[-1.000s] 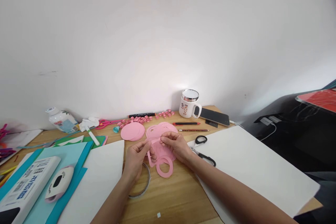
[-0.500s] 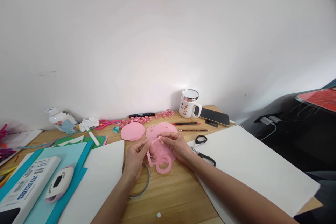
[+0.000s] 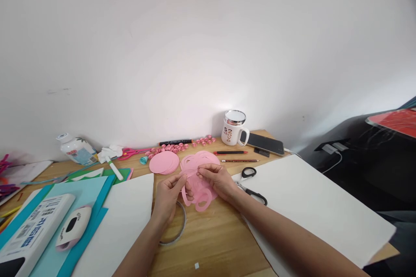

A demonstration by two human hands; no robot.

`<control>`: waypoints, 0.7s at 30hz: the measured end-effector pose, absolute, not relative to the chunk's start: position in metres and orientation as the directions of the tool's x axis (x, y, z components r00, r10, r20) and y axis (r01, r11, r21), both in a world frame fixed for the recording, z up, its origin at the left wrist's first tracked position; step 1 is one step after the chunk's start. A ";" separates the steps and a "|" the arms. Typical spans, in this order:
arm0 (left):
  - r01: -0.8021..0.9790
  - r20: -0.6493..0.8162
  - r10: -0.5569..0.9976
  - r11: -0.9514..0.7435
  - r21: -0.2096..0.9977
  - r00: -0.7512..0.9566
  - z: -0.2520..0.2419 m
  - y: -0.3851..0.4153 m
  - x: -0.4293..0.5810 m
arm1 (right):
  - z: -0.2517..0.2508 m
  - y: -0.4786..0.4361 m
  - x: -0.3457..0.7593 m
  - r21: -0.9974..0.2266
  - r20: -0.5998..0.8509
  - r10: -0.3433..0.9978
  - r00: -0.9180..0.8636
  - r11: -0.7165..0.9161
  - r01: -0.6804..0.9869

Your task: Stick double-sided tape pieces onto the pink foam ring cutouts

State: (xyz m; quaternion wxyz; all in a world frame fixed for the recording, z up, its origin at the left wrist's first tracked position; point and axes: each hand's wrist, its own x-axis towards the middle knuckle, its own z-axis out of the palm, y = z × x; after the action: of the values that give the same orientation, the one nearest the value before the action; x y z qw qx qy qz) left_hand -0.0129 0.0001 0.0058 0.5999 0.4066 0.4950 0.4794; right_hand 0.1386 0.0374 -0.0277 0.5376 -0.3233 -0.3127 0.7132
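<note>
Both hands meet over the middle of the desk, each pinching a pink paper spiral strip [image 3: 203, 201]. My left hand [image 3: 167, 194] grips it between thumb and fingers on the left side. Close beside it, my right hand [image 3: 217, 178] pinches the strip's end with thumb and forefinger; that end is mostly hidden by the fingertips. Curls of the strip hang below the fingers. Behind the hands lie pink paper rings [image 3: 203, 157] and a stack of pink paper discs [image 3: 164, 162]. A roll of tape [image 3: 182, 229] lies under my left wrist.
Black-handled scissors [image 3: 248, 186] lie right of my hands beside white paper [image 3: 312, 207]. A white mug [image 3: 231, 132] and a phone [image 3: 264, 143] stand and lie at the back. Pink rolled paper flowers [image 3: 169, 148] line the wall. Coloured sheets [image 3: 94, 190] are at left.
The dangling curl of the pink strip has risen slightly and shifted. The right fingertips have closed over the strip's end, which showed between them before. Both hands stay nearly in place.
</note>
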 end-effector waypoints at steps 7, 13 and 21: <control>-0.152 -0.208 0.977 0.211 0.966 0.038 0.007 0.000 -0.013 | -0.028 0.037 0.139 -0.781 -0.113 0.963 -0.246 -0.239 -0.576; -0.150 -0.189 0.980 0.195 0.969 0.057 0.004 0.000 -0.014 | -0.029 0.037 0.139 -0.789 -0.112 0.965 -0.235 -0.231 -0.569; -0.149 -0.159 0.986 0.164 0.975 0.042 0.008 0.000 -0.012 | -0.025 0.037 0.138 -0.805 -0.106 0.974 -0.199 -0.202 -0.558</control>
State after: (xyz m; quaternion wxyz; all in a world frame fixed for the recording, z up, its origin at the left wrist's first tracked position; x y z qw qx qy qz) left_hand -0.0124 0.0003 0.0079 0.5830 0.4255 0.4920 0.4868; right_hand 0.1383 0.0368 -0.0249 0.5438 -0.3238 -0.3217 0.7042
